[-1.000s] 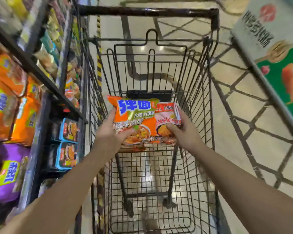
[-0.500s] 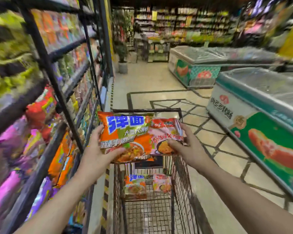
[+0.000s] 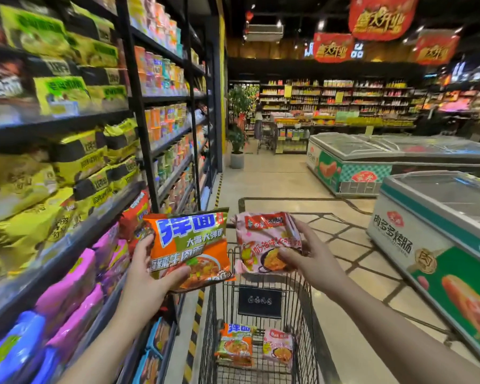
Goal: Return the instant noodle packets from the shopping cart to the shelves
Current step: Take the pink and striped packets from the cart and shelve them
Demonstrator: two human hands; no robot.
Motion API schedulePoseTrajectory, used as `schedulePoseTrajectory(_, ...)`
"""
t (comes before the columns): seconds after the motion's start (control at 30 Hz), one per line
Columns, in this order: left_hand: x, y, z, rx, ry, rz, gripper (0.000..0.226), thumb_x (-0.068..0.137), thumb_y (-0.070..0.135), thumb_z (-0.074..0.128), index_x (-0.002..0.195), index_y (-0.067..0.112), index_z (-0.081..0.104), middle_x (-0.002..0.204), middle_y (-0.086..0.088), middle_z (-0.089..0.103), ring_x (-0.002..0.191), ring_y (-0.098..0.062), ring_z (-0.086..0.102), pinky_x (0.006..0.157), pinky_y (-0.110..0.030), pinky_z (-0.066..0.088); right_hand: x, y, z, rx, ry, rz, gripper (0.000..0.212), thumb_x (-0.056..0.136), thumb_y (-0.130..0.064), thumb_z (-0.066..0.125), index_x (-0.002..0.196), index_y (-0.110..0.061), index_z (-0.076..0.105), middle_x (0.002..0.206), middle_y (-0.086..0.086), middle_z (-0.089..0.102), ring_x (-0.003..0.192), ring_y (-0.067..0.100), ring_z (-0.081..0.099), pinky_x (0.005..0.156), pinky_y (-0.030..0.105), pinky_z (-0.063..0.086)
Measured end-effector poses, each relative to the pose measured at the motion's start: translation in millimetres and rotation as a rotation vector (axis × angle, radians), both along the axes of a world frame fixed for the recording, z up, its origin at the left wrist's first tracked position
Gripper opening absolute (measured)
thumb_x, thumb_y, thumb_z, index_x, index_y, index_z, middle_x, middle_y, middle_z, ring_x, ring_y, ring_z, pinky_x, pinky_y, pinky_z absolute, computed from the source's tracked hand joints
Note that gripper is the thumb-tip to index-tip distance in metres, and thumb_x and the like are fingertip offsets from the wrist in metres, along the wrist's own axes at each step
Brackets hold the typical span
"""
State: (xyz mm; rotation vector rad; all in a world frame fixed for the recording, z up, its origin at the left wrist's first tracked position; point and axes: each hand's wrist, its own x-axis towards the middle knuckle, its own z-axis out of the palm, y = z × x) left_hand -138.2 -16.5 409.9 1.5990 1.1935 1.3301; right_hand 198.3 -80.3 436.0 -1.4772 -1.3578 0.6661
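Observation:
My left hand (image 3: 147, 275) grips an orange noodle packet (image 3: 190, 245) by its left edge, held above the cart and close to the shelves. My right hand (image 3: 308, 259) grips a pink noodle packet (image 3: 263, 242) by its right side, just right of the orange one. Below them stands the black wire shopping cart (image 3: 302, 314). On its floor lie one more orange packet (image 3: 234, 345) and one more pink packet (image 3: 277, 349) side by side. The noodle shelves (image 3: 75, 245) run along my left, stocked with yellow, pink, purple and blue packets.
Chest freezers (image 3: 432, 236) line the right side of the aisle, with another freezer (image 3: 352, 162) further back. A potted plant (image 3: 237, 145) stands at the shelf's far end. Tiled floor stretches ahead of the cart, and a person with a cart is far back.
Both hands lifted the two packets out of the cart and up to shelf height. The packets, held together before, are now apart. My view rose from the cart to the aisle.

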Motion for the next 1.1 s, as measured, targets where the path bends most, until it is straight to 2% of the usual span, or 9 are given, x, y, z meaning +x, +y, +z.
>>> schedulePoseTrajectory(0.1,-11,-28,8,-0.02,0.008,0.105,0.089,0.059,0.03,0.092,0.129,0.052,0.043,0.13,0.002,0.065,0.112,-0.009,0.067,0.101,-0.041,0.053,-5,-2,18,-0.013,0.022,0.087,0.065,0.094,-0.024,0.074,0.14,-0.053,0.038,0.122,-0.005,0.06,0.098,0.017,0.072,0.067,0.031,0.065)
schedulePoseTrajectory(0.2,-19,-58,18,-0.016,0.011,0.174,0.093,0.06,0.031,0.093,0.137,0.044,0.042,0.131,0.0,0.065,0.113,-0.014,0.068,0.102,-0.045,0.054,-14,-1,32,0.014,-0.039,0.173,0.07,0.094,-0.031,0.074,0.145,-0.055,0.032,0.115,-0.016,0.056,0.099,0.014,0.071,0.077,0.033,0.065)
schedulePoseTrajectory(0.37,-37,-119,28,0.002,-0.036,0.353,0.096,0.061,0.028,0.096,0.14,0.036,0.043,0.128,0.005,0.065,0.109,-0.007,0.069,0.098,-0.04,0.054,-36,3,37,0.054,-0.015,0.358,0.068,0.09,-0.036,0.077,0.141,-0.059,0.039,0.124,-0.013,0.061,0.11,0.017,0.069,0.09,0.045,0.062)
schedulePoseTrajectory(0.5,-58,-178,35,0.028,-0.049,0.524,0.088,0.069,0.01,0.091,0.141,0.027,0.044,0.12,0.011,0.066,0.094,0.011,0.067,0.084,-0.016,0.052,-75,-7,43,0.08,0.025,0.53,0.065,0.092,-0.029,0.077,0.132,-0.066,0.041,0.12,-0.018,0.065,0.105,0.008,0.072,0.095,0.041,0.06)
schedulePoseTrajectory(0.67,-97,-262,42,0.068,-0.072,0.722,0.088,0.073,0.005,0.088,0.142,0.03,0.04,0.12,0.016,0.064,0.096,0.012,0.067,0.079,-0.01,0.051,-147,-26,42,0.07,0.061,0.777,0.07,0.09,-0.034,0.079,0.146,-0.054,0.042,0.134,-0.011,0.066,0.118,0.015,0.068,0.103,0.047,0.054)
schedulePoseTrajectory(0.73,-112,-299,45,0.069,-0.059,0.794,0.088,0.073,0.006,0.088,0.141,0.032,0.039,0.12,0.015,0.065,0.098,0.009,0.068,0.081,-0.012,0.053,-179,-40,39,0.093,0.085,0.863,0.067,0.092,-0.026,0.078,0.144,-0.051,0.045,0.135,-0.01,0.065,0.12,0.013,0.065,0.103,0.038,0.054)
schedulePoseTrajectory(0.83,-135,-361,52,0.046,-0.051,0.899,0.088,0.072,0.017,0.09,0.14,0.037,0.038,0.123,0.015,0.065,0.105,0.005,0.066,0.092,-0.025,0.053,-229,-72,38,0.103,0.163,0.994,0.064,0.093,-0.005,0.072,0.137,-0.045,0.049,0.133,-0.003,0.067,0.108,0.005,0.065,0.09,0.023,0.056)
schedulePoseTrajectory(0.97,-161,-444,62,0.058,-0.027,1.006,0.091,0.066,0.025,0.089,0.14,0.039,0.039,0.125,0.012,0.066,0.11,-0.003,0.068,0.096,-0.032,0.053,-281,-127,43,0.03,0.218,1.152,0.067,0.095,-0.008,0.071,0.147,-0.042,0.045,0.134,-0.008,0.066,0.103,0.005,0.071,0.081,0.021,0.056)
schedulePoseTrajectory(1.1,-185,-524,71,0.099,-0.016,1.076,0.086,0.063,0.028,0.089,0.131,0.051,0.042,0.117,0.015,0.07,0.105,-0.002,0.069,0.089,-0.027,0.054,-324,-192,54,0.002,0.267,1.233,0.064,0.095,-0.006,0.069,0.146,-0.037,0.046,0.135,0.007,0.068,0.104,0.014,0.073,0.08,0.019,0.057)
